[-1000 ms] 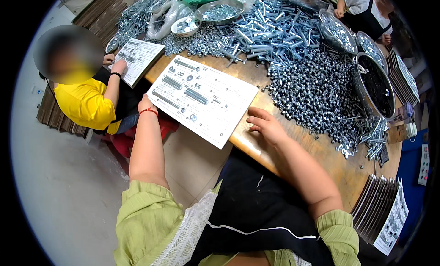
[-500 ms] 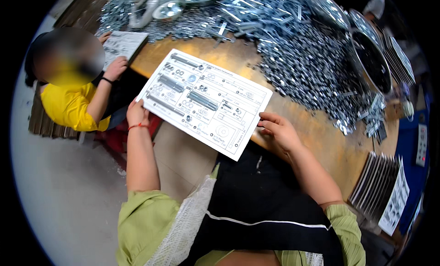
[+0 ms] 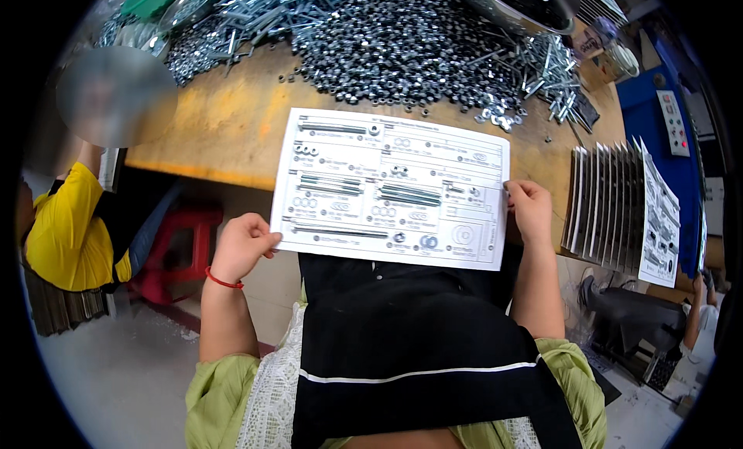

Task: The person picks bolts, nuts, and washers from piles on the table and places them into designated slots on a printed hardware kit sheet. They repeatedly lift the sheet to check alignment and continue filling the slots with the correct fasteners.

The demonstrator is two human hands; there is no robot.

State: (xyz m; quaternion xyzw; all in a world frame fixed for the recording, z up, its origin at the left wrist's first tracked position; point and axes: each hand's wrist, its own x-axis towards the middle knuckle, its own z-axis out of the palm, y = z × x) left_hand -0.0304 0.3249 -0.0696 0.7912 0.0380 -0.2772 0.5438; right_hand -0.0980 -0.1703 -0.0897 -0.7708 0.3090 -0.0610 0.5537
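Note:
A white card [image 3: 364,159], with pictures of bolts, nuts and washers on it, is held up flat over my black apron [image 3: 402,317] and the table's front edge. At its lower left corner my left hand [image 3: 246,244], a red band on the wrist, is closed in a pinch. My right hand [image 3: 532,210] grips the right edge near the middle between thumb and fingers. Whether the bolt shapes are printed or real parts fixed on the card, I cannot tell.
Loose nuts [image 3: 387,46] and bolts [image 3: 271,15] are heaped across the wooden table [image 3: 209,131]. Metal bowls [image 3: 511,11] stand behind. A rack of upright cards [image 3: 607,205] is at the right. A person in yellow [image 3: 70,228] sits at left near a red stool [image 3: 182,248].
The card has turned from a slant to nearly level. My right hand has closed on its right edge. The view has swung right, so the table and person appear farther left.

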